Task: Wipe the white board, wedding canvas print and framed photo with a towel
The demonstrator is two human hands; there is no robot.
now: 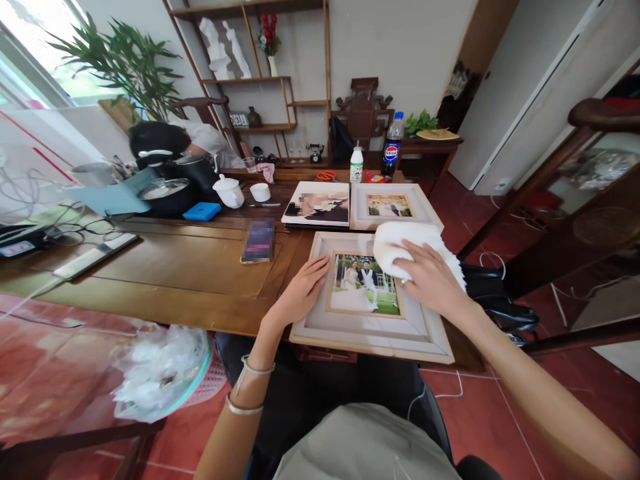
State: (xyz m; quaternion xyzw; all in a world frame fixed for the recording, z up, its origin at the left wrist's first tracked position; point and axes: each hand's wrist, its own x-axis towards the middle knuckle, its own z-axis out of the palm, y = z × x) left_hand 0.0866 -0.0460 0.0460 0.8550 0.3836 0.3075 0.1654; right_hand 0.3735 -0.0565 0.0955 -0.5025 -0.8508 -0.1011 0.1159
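Observation:
A white-framed wedding photo [367, 327] lies flat at the near edge of the wooden table [190, 267]. My left hand [300, 293] rests open and flat on the frame's left border, holding it down. My right hand [425, 277] presses a folded white cloth [400, 237] onto the frame's upper right part, fingers spread over the cloth. There is a ring on one finger, and my left wrist carries two bangles.
Beyond lie a second framed photo [393, 203] and an unframed print [317, 203]. A phone [259, 241] lies left of the frame. Pots, a blue box, a white teapot, bottles and scissors sit further back. A bag-lined bin [160, 373] stands at lower left. A person sits at far left.

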